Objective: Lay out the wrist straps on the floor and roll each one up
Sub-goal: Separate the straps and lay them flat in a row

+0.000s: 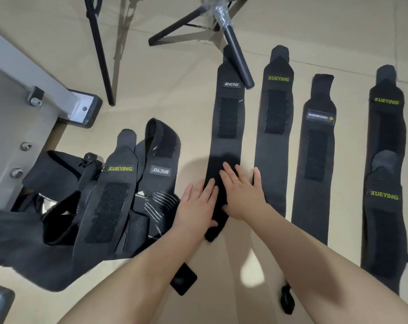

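**Black straps laid out, none rolled**

Black straps lay flat in a row on the floor (pixel 186 94); a tangled pile (pixel 100 206) waited. My left hand (pixel 196 204) and right hand (pixel 241 192), open-palmed, pressed the leftmost strap (pixel 227 118).

Beige floor (pixel 170 94) under even light; black tripod legs (pixel 235 57) at top, a grey metal frame (pixel 30 94) with bolted foot at left.

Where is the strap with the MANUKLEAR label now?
In the head view, the MANUKLEAR strap lies flat on the floor at the right, between two XUEYING straps.
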